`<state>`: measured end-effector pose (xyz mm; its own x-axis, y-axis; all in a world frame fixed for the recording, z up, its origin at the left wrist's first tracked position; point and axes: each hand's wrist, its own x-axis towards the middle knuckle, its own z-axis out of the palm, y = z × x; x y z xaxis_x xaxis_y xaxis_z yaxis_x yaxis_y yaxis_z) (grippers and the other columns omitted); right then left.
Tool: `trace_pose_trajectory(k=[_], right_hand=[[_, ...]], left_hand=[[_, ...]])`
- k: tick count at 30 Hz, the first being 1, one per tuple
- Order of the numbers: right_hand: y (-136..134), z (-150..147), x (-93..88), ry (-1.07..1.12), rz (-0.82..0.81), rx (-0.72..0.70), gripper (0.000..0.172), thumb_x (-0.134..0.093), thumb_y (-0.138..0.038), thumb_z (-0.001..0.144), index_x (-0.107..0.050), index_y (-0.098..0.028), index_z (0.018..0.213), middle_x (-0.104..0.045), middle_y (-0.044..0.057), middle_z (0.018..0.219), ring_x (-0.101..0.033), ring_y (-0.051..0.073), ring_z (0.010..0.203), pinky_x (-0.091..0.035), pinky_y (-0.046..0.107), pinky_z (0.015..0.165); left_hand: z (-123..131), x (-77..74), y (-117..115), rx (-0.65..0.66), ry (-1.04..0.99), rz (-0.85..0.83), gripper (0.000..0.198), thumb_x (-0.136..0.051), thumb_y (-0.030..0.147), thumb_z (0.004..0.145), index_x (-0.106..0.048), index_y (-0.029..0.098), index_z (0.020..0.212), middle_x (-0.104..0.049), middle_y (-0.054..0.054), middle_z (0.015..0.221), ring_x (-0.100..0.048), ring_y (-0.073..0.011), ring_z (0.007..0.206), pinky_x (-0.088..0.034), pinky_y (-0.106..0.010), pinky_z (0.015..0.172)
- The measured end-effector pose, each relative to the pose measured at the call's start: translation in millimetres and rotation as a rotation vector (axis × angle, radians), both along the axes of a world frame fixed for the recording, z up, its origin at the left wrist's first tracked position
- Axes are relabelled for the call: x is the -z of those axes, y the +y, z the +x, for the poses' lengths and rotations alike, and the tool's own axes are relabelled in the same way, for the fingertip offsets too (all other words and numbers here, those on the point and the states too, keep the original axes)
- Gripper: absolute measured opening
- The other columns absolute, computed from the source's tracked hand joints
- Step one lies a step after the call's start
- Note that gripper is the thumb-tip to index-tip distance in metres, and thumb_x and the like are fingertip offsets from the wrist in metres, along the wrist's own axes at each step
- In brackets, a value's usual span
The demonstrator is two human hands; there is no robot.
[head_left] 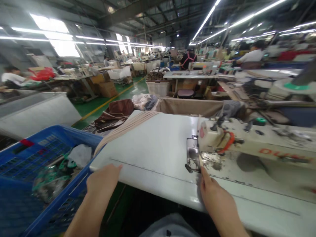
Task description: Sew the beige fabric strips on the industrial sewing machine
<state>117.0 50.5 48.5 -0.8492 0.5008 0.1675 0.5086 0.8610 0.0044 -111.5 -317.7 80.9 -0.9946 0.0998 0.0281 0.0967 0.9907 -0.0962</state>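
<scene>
A white sewing machine (247,141) with orange lettering stands on a pale table (158,144). My right hand (218,200) is at the near side of its needle area, fingers pinched on a thin beige strip (200,162) that runs beside a dark metal plate (193,154). Over the table's left front edge, my left hand (103,181) is closed, thumb pointing right; whatever its fingers hold, if anything, is hidden. Several long beige strips (128,126) lie in a bundle across the table's far left corner and hang down its left side.
A blue plastic crate (55,131) with bagged green and clear items stands at left. Beyond the table are brown cloth (118,110) and a fabric-lined bin (190,106). Several people work at tables farther off, one in a dark top with pink straps (187,61).
</scene>
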Motion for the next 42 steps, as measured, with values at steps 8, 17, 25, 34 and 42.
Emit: trace_pose_trajectory(k=[8,17,25,34,42], right_hand=[[-5.1,6.9,-3.8,0.033,-0.059,-0.012,0.053,-0.048,-0.016,0.099,-0.052,-0.015,0.152,-0.078,0.009,0.091,-0.074,0.019,0.066,-0.05,0.025,0.054],[4.8,25.0,10.0,0.31,-0.262,-0.023,0.041,-0.048,-0.014,0.091,-0.062,-0.017,0.129,-0.079,0.008,0.097,-0.076,0.022,0.078,-0.056,0.029,0.069],[5.7,33.1,9.2,0.451,-0.314,-0.118,0.032,-0.045,-0.012,0.09,-0.065,-0.019,0.114,-0.076,0.006,0.093,-0.072,0.02,0.079,-0.053,0.027,0.072],[5.4,34.0,13.1,0.494,-0.304,-0.137,0.029,-0.045,-0.012,0.092,-0.064,-0.02,0.113,-0.076,0.006,0.095,-0.071,0.019,0.078,-0.051,0.026,0.073],[6.3,33.3,21.3,0.521,-0.285,-0.142,0.028,-0.044,-0.014,0.093,-0.064,-0.021,0.112,-0.074,0.005,0.091,-0.069,0.019,0.076,-0.05,0.027,0.071]], left_hand=[[52.9,33.9,164.1,1.038,-0.039,0.416,0.045,-0.048,0.034,0.104,-0.056,0.021,0.146,-0.054,-0.01,0.157,-0.045,-0.027,0.151,-0.044,-0.05,0.125],[84.6,42.1,271.9,1.248,-0.097,0.474,0.046,-0.038,0.016,0.106,-0.052,0.02,0.149,-0.054,-0.005,0.157,-0.035,-0.0247,0.157,-0.031,-0.054,0.132],[83.9,45.9,271.1,1.234,-0.058,0.515,0.048,-0.036,0.014,0.106,-0.05,0.022,0.151,-0.054,-0.006,0.157,-0.039,-0.0222,0.155,-0.033,-0.049,0.13],[75.1,44.3,282.5,1.156,-0.123,0.515,0.046,-0.041,0.019,0.107,-0.05,0.026,0.151,-0.053,-0.006,0.159,-0.034,-0.026,0.157,-0.028,-0.06,0.13],[73.5,34.7,286.8,1.127,-0.135,0.495,0.046,-0.039,0.017,0.106,-0.052,0.03,0.148,-0.056,-0.004,0.156,-0.034,-0.0291,0.157,-0.029,-0.062,0.128]])
